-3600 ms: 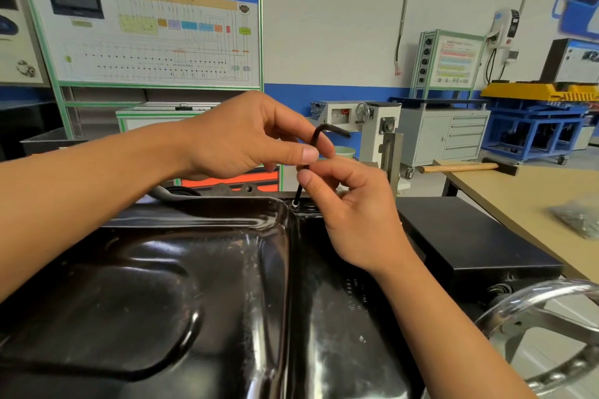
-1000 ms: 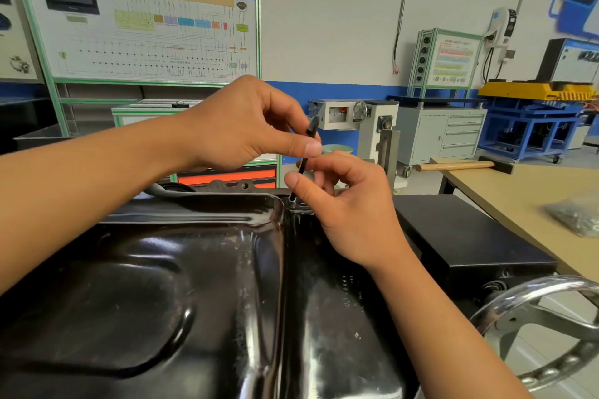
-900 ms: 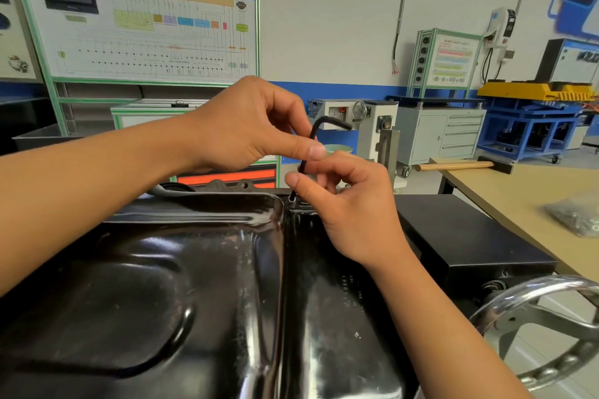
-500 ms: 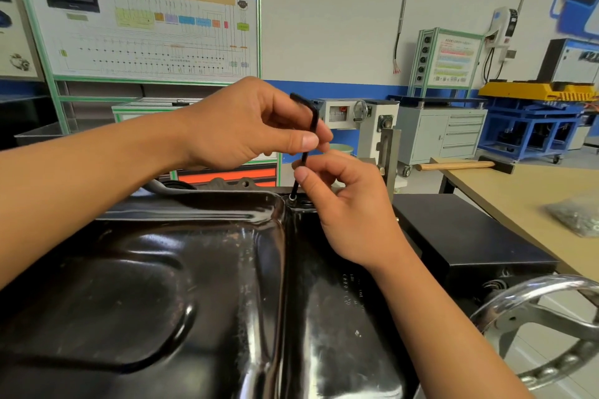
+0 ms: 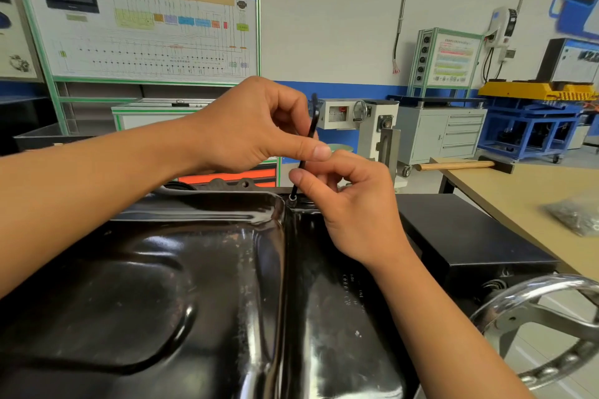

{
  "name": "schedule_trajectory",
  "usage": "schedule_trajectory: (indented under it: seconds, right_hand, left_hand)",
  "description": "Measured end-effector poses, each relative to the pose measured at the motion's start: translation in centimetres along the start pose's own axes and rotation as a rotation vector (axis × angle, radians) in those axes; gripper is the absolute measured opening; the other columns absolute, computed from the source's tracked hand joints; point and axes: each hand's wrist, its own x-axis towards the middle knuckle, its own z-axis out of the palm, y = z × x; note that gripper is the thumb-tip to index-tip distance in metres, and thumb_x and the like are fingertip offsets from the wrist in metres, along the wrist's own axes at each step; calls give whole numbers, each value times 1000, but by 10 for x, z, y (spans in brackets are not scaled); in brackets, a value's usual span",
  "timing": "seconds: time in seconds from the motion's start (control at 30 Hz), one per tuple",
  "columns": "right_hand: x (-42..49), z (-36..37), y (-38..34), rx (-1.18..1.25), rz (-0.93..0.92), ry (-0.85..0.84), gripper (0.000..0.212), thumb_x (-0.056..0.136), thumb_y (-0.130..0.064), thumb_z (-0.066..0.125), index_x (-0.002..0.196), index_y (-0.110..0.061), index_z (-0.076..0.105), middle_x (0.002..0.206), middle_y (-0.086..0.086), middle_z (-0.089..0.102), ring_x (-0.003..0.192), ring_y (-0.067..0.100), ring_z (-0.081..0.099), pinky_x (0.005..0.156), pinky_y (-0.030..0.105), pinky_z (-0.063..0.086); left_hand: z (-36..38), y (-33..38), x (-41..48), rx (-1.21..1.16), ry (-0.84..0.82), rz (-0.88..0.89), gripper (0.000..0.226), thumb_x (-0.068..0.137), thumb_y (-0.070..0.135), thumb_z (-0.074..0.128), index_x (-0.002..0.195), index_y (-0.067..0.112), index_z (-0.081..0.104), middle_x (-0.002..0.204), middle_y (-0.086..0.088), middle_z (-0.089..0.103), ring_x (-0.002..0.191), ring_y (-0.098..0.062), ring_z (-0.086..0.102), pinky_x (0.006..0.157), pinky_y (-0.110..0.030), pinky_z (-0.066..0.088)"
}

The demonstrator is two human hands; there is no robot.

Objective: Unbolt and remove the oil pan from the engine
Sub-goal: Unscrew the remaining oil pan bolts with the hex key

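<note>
A glossy black oil pan (image 5: pixel 181 285) fills the lower half of the view, bottom side up on the engine. A thin black hex key (image 5: pixel 311 126) stands nearly upright with its tip in a bolt (image 5: pixel 292 201) on the pan's far flange. My left hand (image 5: pixel 249 126) pinches the upper part of the key between thumb and fingers. Just below it, my right hand (image 5: pixel 350 204) pinches the lower shaft with thumb and forefinger. The key's short arm points away from me above my left fingers.
A chrome handwheel (image 5: pixel 547 327) of the engine stand sits at the lower right. A black box (image 5: pixel 460 236) lies right of the pan. On the wooden table (image 5: pixel 525 191) are a hammer (image 5: pixel 460 166) and a bag of small parts (image 5: pixel 577 214). Training boards and cabinets line the far wall.
The hex key has been turning in the bolt: its short arm swung from pointing right, round to the left, and now points away. Both hands stay at the same spot.
</note>
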Motion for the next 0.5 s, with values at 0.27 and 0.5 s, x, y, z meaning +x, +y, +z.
schedule_trajectory:
  seconds: [0.27,0.5]
  right_hand:
    - [0,0,3,-65,-45,-60,9,93,-8,68,85,-8,73,72,7,57,66,11,47,67,30,44]
    - [-1,0,-1,-11,16,-41,5,87,-14,77,84,-10,75,69,3,58,65,10,47,66,28,46]
  left_hand:
    - [-9,-2,-5,-31,-103,-38,16,82,9,70,97,15,74,93,3,78,81,3,68,72,-8,48]
    - [-5,0,-1,-1,-33,-24,24,70,23,76,86,6,77,80,8,77,76,3,69,70,-7,48]
